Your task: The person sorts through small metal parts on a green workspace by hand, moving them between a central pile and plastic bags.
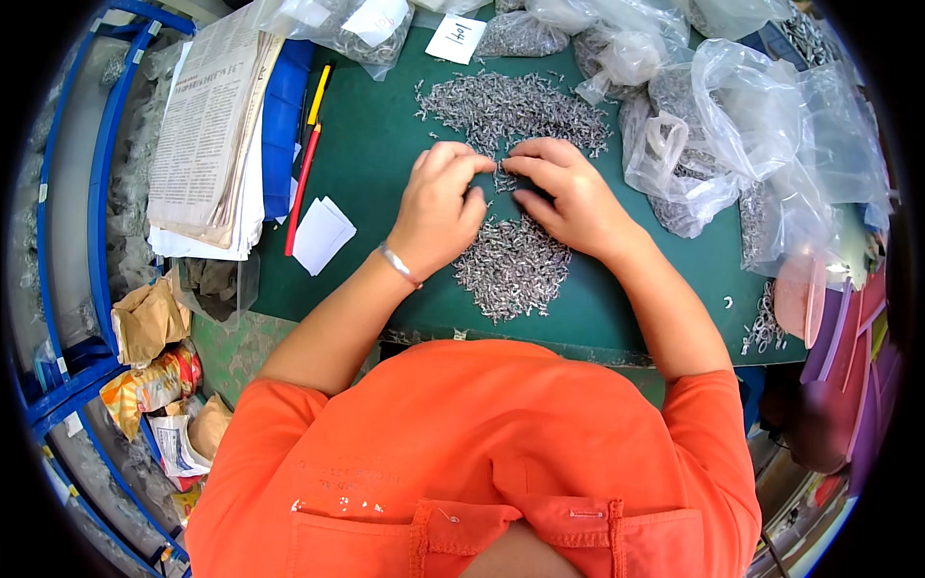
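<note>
The grip of the left hand (438, 207) is narrowing to a pinch, its fingertips curling down onto a few small metal pieces (503, 179) lying between the two hands, and the right hand (567, 193) is pinching in the same way from the other side, so the fingertips of both are nearly meeting; how many pieces each is holding I cannot tell. These pieces are sitting on the green table (376, 144), between a wide far heap of metal parts (511, 106) just beyond the fingers and a near heap (513, 268) lying under and between the wrists. Both forearms are coming in from the lower edge and angling toward each other, palms down, with a silver bracelet (399, 264) circling the left wrist. Clear plastic bags (732, 135) holding more grey parts are crowding the right side and far edge of the table, close by the right hand. A small white paper slip (456, 39) is lying at the far edge, and folded white paper (322, 234) is resting left of the left hand. A red pencil (302, 188) and a yellow pen (319, 94) are lying beside a stack of newspapers (207, 125) on the left, well apart from the hands.
</note>
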`<move>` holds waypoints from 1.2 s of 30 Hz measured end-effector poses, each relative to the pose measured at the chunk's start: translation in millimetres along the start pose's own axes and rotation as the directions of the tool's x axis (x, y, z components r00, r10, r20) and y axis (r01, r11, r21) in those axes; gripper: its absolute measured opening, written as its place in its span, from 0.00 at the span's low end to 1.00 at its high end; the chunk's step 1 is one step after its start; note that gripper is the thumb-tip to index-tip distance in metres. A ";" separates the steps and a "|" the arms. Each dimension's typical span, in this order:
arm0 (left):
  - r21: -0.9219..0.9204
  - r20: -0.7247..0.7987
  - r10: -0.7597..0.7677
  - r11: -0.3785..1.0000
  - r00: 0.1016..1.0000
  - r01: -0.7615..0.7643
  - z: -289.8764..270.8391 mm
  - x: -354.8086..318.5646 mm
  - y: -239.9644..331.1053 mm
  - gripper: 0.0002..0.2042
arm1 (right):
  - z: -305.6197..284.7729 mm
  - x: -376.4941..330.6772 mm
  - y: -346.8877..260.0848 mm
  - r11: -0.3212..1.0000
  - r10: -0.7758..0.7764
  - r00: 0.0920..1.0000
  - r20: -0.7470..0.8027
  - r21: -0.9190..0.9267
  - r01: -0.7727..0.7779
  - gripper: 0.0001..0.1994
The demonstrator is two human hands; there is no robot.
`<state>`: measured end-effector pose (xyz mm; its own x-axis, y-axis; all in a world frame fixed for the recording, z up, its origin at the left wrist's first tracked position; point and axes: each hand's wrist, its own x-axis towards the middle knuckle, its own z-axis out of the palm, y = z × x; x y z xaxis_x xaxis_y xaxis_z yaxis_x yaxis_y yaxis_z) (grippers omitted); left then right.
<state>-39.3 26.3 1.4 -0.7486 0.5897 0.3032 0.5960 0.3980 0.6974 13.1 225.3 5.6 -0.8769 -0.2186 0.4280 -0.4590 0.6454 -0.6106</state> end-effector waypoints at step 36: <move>-0.132 0.198 0.113 0.987 0.974 -0.088 0.2 -15.4 14.0 0.24 | -20.4 -14.0 -9.0 0.964 0.066 0.938 0.340 0.222 -0.148 0.13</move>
<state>-19.3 22.9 6.3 -0.6043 0.7580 0.2456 0.6159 0.2487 0.7476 32.5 237.5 18.6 -0.9017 -0.4110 0.1346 -0.3437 0.4923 -0.7997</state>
